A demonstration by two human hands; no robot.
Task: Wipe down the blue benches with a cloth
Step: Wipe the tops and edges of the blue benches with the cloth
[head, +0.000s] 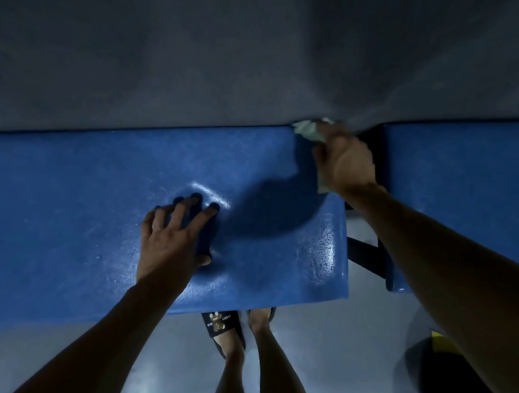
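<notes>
A pale cloth (307, 130) is gripped in the right hand (345, 160) and pressed to the far right corner of the blue bench (70, 208), against the grey wall (243, 51). The left hand (171, 238) is laid flat on the seat, fingers spread and straight. A 2nd bench (463, 168) is seen just beyond a narrow gap at right, and 2 sandalled feet (223, 326) are planted on the floor below.

The cloth (307, 131) is blurred and mostly hidden under the right hand (346, 163).
</notes>
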